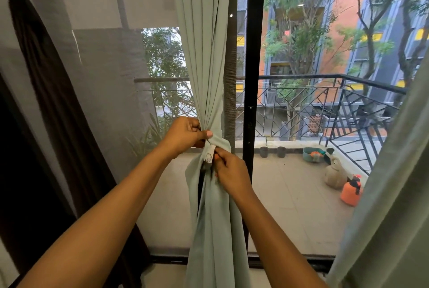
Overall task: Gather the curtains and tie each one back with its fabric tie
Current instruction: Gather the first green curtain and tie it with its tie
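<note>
The pale green pleated fabric curtain (pixel 209 55) at mid-window is gathered into a bundle, with its matching green fabric tie (pixel 220 142) wrapped round it at hand height. The left hand (pixel 185 134) pinches the tie against the bundle. The right hand (pixel 228 171) grips the tie beside its white tab (pixel 210 154), so fastening appears unfinished. The second pale green curtain (pixel 383 194), at the right edge, hangs loose and untied.
</note>
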Demonstrator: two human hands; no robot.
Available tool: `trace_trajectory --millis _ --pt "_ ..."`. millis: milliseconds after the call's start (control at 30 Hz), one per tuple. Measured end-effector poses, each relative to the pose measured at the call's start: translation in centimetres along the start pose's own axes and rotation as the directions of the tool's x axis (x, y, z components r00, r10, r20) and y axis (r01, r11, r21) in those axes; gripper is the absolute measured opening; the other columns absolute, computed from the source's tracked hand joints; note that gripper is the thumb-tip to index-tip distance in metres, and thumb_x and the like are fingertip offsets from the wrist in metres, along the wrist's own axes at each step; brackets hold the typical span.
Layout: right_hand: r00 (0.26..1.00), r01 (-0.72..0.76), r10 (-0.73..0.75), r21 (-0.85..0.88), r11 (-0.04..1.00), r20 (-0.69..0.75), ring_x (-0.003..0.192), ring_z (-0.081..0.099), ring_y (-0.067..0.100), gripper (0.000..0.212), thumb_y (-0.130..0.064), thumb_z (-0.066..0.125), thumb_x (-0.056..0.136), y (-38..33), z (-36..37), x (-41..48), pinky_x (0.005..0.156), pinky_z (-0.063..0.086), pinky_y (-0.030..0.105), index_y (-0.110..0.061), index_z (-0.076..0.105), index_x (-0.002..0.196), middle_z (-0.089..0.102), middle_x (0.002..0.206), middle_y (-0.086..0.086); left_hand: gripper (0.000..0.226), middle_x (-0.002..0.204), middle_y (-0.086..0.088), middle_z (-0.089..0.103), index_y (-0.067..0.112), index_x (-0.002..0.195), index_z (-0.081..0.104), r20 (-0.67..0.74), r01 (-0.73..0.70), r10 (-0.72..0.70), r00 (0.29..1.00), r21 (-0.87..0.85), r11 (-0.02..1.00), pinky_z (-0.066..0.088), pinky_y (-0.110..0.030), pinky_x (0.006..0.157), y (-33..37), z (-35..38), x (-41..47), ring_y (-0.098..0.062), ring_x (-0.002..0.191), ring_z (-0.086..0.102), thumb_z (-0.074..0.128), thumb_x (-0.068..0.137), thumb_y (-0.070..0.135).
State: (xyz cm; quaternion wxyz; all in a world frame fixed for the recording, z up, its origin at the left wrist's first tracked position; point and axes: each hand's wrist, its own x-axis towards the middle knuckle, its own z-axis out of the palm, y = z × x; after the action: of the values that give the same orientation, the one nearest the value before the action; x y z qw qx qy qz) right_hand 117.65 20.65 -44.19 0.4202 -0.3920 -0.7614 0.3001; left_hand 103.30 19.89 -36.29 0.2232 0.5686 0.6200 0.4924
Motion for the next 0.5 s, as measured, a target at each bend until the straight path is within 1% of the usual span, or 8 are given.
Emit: trace_trajectory --millis 67,133,167,233,300,367,400,500 --pt "0.995 0.061 -0.056 -0.059 0.996 0.081 0.096 0.059 0.018 0.032 -0.021 0.045 0.097 -0.3 -0.4 0.4 0.073 0.041 0.025 -0.024 0.052 0.129 0.063 0.110 -0.001 0.039 0.041 0.006 0.050 0.010 0.056 0.044 0.018 0.018 -0.018 1.000 -0.018 1.000 0.060 -0.033 0.066 0.0 -0.5 0.1 -0.010 0.048 0.062 0.073 0.082 0.005" --pt "0.986 0.037 -0.040 0.018 0.999 0.159 0.092 0.057 0.012 0.035 -0.018 0.051 0.094 -0.2 -0.4 0.4 0.075 0.043 0.026 -0.024 0.048 0.129 0.059 0.105 -0.008 0.035 0.043 0.005 0.055 0.010 0.057 0.048 0.039 0.040 -0.039 0.998 -0.045 0.998 0.060 -0.029 0.064 0.0 -0.9 -0.2 -0.012 0.052 0.065 0.072 0.082 0.006" --pt "0.986 -0.006 -0.010 0.094 0.996 0.167 0.088 0.057 0.011 0.032 -0.017 0.054 0.092 0.0 -0.3 0.3 0.074 0.045 0.027 -0.025 0.052 0.123 0.059 0.099 -0.010 0.034 0.042 0.005 0.056 0.010 0.058 0.048 0.046 0.046 -0.043 0.998 -0.063 0.997 0.060 -0.027 0.063 -0.1 -0.9 -0.4 -0.011 0.052 0.065 0.072 0.082 0.005" --pt "0.994 -0.080 0.057 0.264 0.961 0.093 0.079 0.062 0.010 0.017 -0.016 0.062 0.088 0.3 0.0 0.0 0.074 0.052 0.030 -0.025 0.062 0.102 0.064 0.086 -0.010 0.034 0.040 0.006 0.054 0.010 0.058 0.047 0.051 0.040 -0.035 0.998 -0.096 0.995 0.058 -0.022 0.060 -0.1 -0.7 -0.9 -0.006 0.049 0.063 0.069 0.084 0.003" --pt "0.995 -0.079 0.096 0.370 0.926 -0.030 0.070 0.062 0.006 0.012 -0.012 0.068 0.083 0.5 0.5 -0.8 0.072 0.054 0.025 -0.023 0.065 0.086 0.066 0.078 -0.007 0.032 0.040 0.007 0.053 0.008 0.061 0.047 0.060 0.028 -0.022 0.998 -0.104 0.994 0.056 -0.019 0.056 0.0 -0.4 -1.2 -0.003 0.048 0.062 0.068 0.085 0.003" --pt "0.987 -0.019 0.081 0.408 0.913 -0.136 0.065 0.060 0.000 0.011 -0.007 0.069 0.081 0.3 0.8 -1.8 0.066 0.049 0.012 -0.017 0.066 0.085 0.067 0.078 -0.006 0.028 0.043 0.007 0.054 0.005 0.065 0.049 0.067 0.026 -0.018 0.998 -0.116 0.993 0.054 -0.018 0.054 0.2 -0.1 -1.5 -0.004 0.048 0.062 0.068 0.085 0.004" --pt "0.983 0.015 0.064 0.421 0.907 -0.173 0.066 0.059 -0.002 0.011 -0.005 0.070 0.081 0.1 1.0 -2.2 0.065 0.047 0.009 -0.015 0.067 0.087 0.067 0.079 -0.005 0.025 0.046 0.005 0.054 0.003 0.068 0.050 0.070 0.029 -0.020 0.997 -0.122 0.992 0.054 -0.019 0.054 0.3 0.0 -1.5 -0.005 0.049 0.062 0.069 0.085 0.004" --pt "0.973 0.088 0.016 0.434 0.897 -0.230 0.072 0.063 0.000 0.018 -0.005 0.069 0.082 -0.2 1.2 -2.7 0.068 0.049 0.011 -0.017 0.066 0.094 0.068 0.083 -0.006 0.025 0.051 0.000 0.053 0.004 0.070 0.050 0.073 0.046 -0.038 0.997 -0.112 0.993 0.058 -0.024 0.058 0.4 0.1 -1.5 -0.008 0.050 0.061 0.070 0.085 0.008"
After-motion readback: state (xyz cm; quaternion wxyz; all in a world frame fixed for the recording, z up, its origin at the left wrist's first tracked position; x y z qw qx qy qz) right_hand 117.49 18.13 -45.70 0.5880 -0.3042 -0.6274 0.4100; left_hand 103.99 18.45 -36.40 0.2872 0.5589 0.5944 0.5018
